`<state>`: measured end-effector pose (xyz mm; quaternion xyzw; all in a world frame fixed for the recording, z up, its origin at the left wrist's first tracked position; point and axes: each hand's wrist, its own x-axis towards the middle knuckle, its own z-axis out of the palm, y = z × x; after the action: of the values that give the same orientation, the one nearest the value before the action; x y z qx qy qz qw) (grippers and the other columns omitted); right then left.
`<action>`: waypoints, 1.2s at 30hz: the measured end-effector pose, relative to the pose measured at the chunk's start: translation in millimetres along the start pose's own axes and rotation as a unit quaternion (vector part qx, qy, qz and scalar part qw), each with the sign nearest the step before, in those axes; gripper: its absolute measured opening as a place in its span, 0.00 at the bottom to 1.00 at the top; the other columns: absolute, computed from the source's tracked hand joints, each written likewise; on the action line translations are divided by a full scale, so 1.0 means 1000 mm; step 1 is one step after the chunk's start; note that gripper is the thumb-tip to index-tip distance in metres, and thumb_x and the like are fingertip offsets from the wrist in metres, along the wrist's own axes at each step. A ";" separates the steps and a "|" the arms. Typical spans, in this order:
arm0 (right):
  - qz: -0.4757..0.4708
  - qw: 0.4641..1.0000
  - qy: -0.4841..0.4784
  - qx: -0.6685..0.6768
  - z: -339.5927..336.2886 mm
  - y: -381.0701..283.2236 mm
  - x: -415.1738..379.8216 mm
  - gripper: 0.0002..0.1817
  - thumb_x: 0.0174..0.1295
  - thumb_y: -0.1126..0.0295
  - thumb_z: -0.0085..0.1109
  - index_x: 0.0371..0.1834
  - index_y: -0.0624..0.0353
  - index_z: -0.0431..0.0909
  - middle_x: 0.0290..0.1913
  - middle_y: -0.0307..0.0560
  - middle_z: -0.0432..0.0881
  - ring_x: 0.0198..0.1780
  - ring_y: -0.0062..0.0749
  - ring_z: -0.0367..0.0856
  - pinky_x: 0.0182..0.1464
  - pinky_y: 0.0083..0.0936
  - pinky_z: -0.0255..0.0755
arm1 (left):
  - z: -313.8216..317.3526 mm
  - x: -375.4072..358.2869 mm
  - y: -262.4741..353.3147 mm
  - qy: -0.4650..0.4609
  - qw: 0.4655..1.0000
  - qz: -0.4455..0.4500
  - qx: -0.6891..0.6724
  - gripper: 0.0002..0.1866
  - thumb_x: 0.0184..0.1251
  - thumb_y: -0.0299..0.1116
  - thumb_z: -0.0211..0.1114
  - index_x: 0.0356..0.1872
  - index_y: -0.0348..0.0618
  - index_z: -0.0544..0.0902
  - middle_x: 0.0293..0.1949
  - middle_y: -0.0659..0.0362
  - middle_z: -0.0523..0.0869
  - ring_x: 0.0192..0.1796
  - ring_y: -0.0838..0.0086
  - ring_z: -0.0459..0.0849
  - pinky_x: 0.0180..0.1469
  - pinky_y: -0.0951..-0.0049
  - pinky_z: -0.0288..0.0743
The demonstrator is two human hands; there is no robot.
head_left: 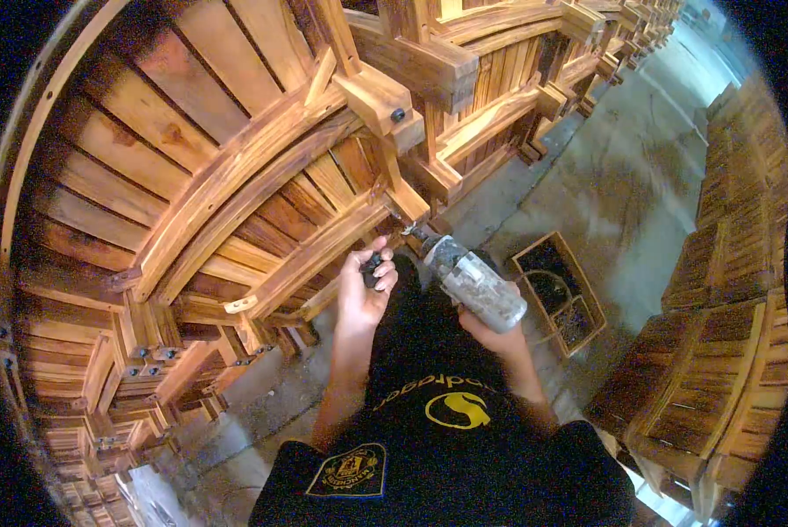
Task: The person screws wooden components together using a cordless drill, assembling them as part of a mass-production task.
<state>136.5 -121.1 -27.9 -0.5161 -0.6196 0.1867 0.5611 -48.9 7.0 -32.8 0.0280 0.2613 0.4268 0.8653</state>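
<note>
The person's right hand [490,336] is wrapped around a grey power tool [482,292], just off the middle toward 4 o'clock. Its handle is mostly hidden under the fat, scuffed body. The thin nose of the tool points to about 10 or 11 o'clock, at the end of a wooden block [409,200]. I cannot tell if the tip touches the wood.

The left hand [365,285] is just off the middle toward 8 o'clock. Its fingers are curled closed around some small dark bits [374,263]. They are too small and too covered to say what they are. This hand is near the nose of the tool, but apart from it.

A big wooden frame [196,83] with flat slats and curved bars fills the space at 10 o'clock. A dark bolt head [397,115] sits in a thick block at 12 o'clock. More wooden frames [446,66] run in a row away toward 1 o'clock, and others [148,360] stand at 8 o'clock.

At 3 to 4 o'clock, a wooden box [581,275] sits on the grey floor [622,176], with dark stuff inside. Tall stacked wood [710,378] stands at 4 o'clock. At 6 o'clock is the person's black shirt [508,465], with a yellow round mark [458,410].
</note>
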 end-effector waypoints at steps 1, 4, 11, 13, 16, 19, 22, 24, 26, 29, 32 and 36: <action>-0.007 0.999 -0.001 -0.037 0.000 0.002 -0.004 0.15 0.41 0.71 0.61 0.37 0.52 0.82 0.36 0.38 0.84 0.40 0.35 0.81 0.47 0.29 0.68 | -0.004 -0.001 0.001 -0.006 1.000 0.009 0.026 0.11 0.66 0.31 0.51 0.45 0.36 0.72 0.28 0.59 0.71 0.20 0.81 0.65 0.17 0.83 0.58; 0.006 0.997 -0.010 -0.070 0.001 0.000 -0.011 0.16 0.41 0.69 0.63 0.39 0.50 0.82 0.39 0.35 0.84 0.45 0.33 0.79 0.53 0.30 0.62 | -0.009 -0.005 0.004 -0.040 0.997 0.029 0.060 0.11 0.69 0.37 0.52 0.43 0.39 0.72 0.27 0.62 0.71 0.19 0.84 0.63 0.16 0.84 0.56; 0.116 0.983 -0.053 0.134 0.000 -0.024 0.003 0.17 0.41 0.70 0.64 0.39 0.50 0.82 0.40 0.36 0.84 0.46 0.34 0.78 0.54 0.30 0.60 | 0.002 -0.011 0.018 -0.071 0.994 0.039 0.073 0.12 0.71 0.42 0.52 0.40 0.45 0.72 0.23 0.66 0.68 0.17 0.85 0.62 0.14 0.86 0.55; 0.089 0.984 -0.081 0.134 -0.001 -0.020 0.002 0.17 0.40 0.72 0.64 0.39 0.52 0.82 0.40 0.38 0.83 0.47 0.34 0.77 0.53 0.29 0.62 | 0.010 -0.012 0.022 -0.067 0.993 0.044 0.090 0.12 0.71 0.42 0.52 0.41 0.44 0.72 0.24 0.66 0.69 0.17 0.85 0.63 0.14 0.86 0.55; 0.082 0.987 -0.075 0.120 -0.001 -0.030 0.005 0.18 0.39 0.74 0.64 0.38 0.54 0.81 0.40 0.40 0.83 0.46 0.34 0.77 0.53 0.29 0.63 | 0.019 -0.014 0.027 -0.059 0.992 0.046 0.100 0.12 0.71 0.42 0.52 0.41 0.43 0.73 0.23 0.65 0.69 0.17 0.84 0.63 0.13 0.86 0.55; 0.098 0.982 -0.074 0.142 0.000 -0.034 0.008 0.18 0.39 0.73 0.65 0.38 0.55 0.81 0.40 0.39 0.83 0.45 0.35 0.78 0.53 0.30 0.63 | 0.027 -0.015 0.030 -0.052 0.992 0.040 0.108 0.13 0.70 0.42 0.52 0.39 0.42 0.74 0.22 0.65 0.69 0.17 0.85 0.63 0.13 0.87 0.54; 0.125 0.976 -0.102 0.144 -0.001 -0.032 0.009 0.19 0.38 0.72 0.66 0.39 0.54 0.81 0.42 0.40 0.82 0.46 0.36 0.76 0.54 0.30 0.61 | 0.031 -0.016 0.031 -0.060 0.991 0.031 0.111 0.14 0.70 0.43 0.53 0.37 0.41 0.75 0.20 0.65 0.69 0.16 0.85 0.63 0.12 0.87 0.53; 0.160 0.967 -0.077 0.181 -0.002 -0.043 0.010 0.20 0.37 0.72 0.67 0.39 0.54 0.81 0.43 0.41 0.81 0.47 0.37 0.75 0.55 0.30 0.61 | 0.032 -0.016 0.031 -0.056 0.991 0.030 0.120 0.15 0.69 0.44 0.54 0.36 0.41 0.75 0.19 0.66 0.69 0.15 0.85 0.63 0.12 0.87 0.54; 0.194 0.955 -0.053 0.218 -0.002 -0.042 0.007 0.21 0.36 0.71 0.67 0.40 0.54 0.80 0.44 0.42 0.81 0.48 0.38 0.74 0.56 0.30 0.60 | 0.033 -0.015 0.032 -0.057 0.990 0.028 0.123 0.15 0.69 0.44 0.54 0.35 0.41 0.75 0.19 0.66 0.69 0.15 0.85 0.63 0.12 0.87 0.54; 0.180 0.964 -0.105 0.163 0.000 -0.025 0.000 0.23 0.35 0.70 0.68 0.41 0.55 0.80 0.45 0.43 0.80 0.49 0.39 0.72 0.57 0.30 0.59 | 0.033 -0.014 0.031 -0.055 0.989 0.031 0.132 0.15 0.69 0.45 0.55 0.35 0.41 0.75 0.18 0.66 0.68 0.15 0.85 0.63 0.12 0.87 0.54; 0.189 0.962 -0.088 0.178 0.001 -0.026 0.002 0.25 0.34 0.71 0.69 0.42 0.55 0.79 0.44 0.44 0.80 0.49 0.40 0.73 0.56 0.30 0.60 | 0.036 -0.014 0.033 -0.060 0.983 0.045 0.168 0.15 0.68 0.45 0.56 0.34 0.41 0.75 0.17 0.67 0.68 0.15 0.86 0.63 0.12 0.87 0.54; 0.190 0.958 -0.104 0.186 0.000 -0.024 0.003 0.25 0.34 0.72 0.69 0.42 0.56 0.78 0.45 0.45 0.79 0.48 0.40 0.75 0.54 0.31 0.63 | 0.045 -0.014 0.028 -0.044 0.972 0.060 0.222 0.16 0.67 0.45 0.57 0.32 0.42 0.74 0.16 0.67 0.66 0.14 0.87 0.61 0.13 0.88 0.53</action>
<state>126.9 -128.6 -6.9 -0.4887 -0.5194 0.4543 0.5339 -54.2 22.2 19.4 0.2539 0.3089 0.4077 0.8209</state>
